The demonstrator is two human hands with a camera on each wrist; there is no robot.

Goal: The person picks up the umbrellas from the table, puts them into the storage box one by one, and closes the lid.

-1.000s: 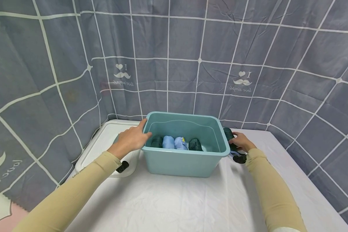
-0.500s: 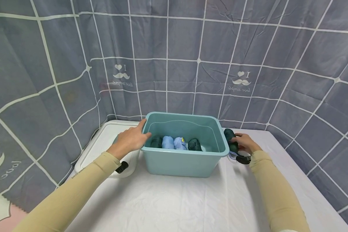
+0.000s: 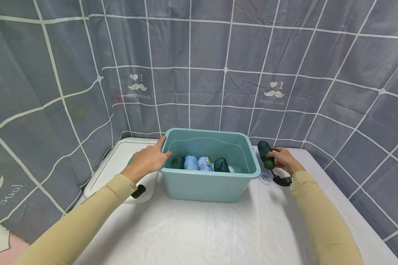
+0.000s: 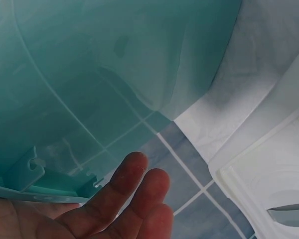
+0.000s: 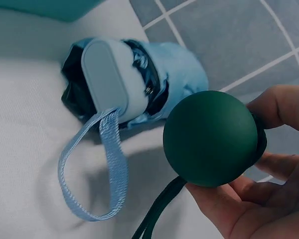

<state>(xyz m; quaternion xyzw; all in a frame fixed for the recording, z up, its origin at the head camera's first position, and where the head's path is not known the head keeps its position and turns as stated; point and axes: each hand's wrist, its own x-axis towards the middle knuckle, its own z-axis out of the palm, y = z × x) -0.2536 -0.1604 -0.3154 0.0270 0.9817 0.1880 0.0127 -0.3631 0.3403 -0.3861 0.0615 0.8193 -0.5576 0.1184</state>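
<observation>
My right hand (image 3: 284, 160) grips a dark green folded umbrella (image 3: 264, 149) beside the bin's right end. In the right wrist view, the umbrella's round green handle end (image 5: 212, 139) faces the camera, a cord hanging from it. Below lies a light blue folded umbrella (image 5: 182, 72) with a strap loop (image 5: 117, 169). My left hand (image 3: 149, 162) rests on the left rim of the teal bin (image 3: 202, 187), its thumb over the edge. Extended fingers (image 4: 149, 191) show outside the bin in the left wrist view. Several dark and light blue rolled bundles (image 3: 205, 164) lie in a row inside.
A white lid (image 3: 119, 156) lies on the white-covered table (image 3: 205, 232), left of the bin. Grey checked cloth (image 3: 205, 88) hangs behind the table and at both sides.
My right hand has raised the dark green umbrella and drawn it rightward, away from the bin, and the blue strap loop now shows below. My left hand stays on the rim.
</observation>
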